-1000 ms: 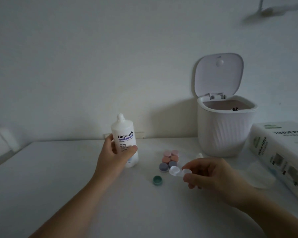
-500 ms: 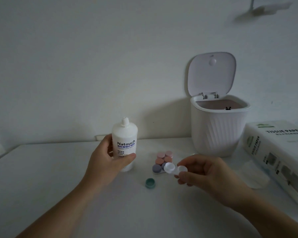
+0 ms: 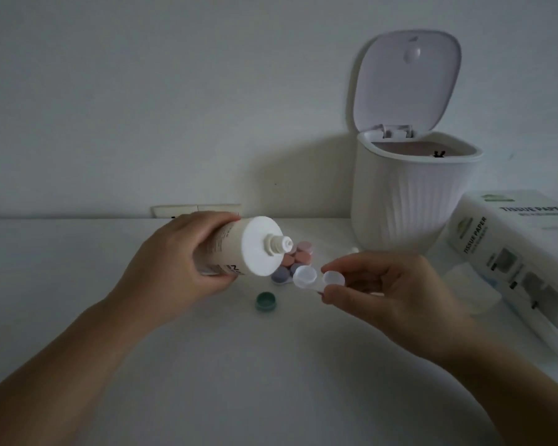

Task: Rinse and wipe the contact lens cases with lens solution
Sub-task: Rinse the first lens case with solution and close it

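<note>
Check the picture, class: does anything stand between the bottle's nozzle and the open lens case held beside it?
Nothing visible does. The left hand tilts the solution bottle, its nozzle aimed across open air at the clear lens case pinched by the right hand. The coloured cases lie behind.

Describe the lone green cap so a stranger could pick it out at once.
Start at the white ribbed bin with its lid open, then drop to the cluster of pink and purple caps on the table before it. The green cap lies apart, nearer the viewer: teal, alone, touching nothing.
</note>
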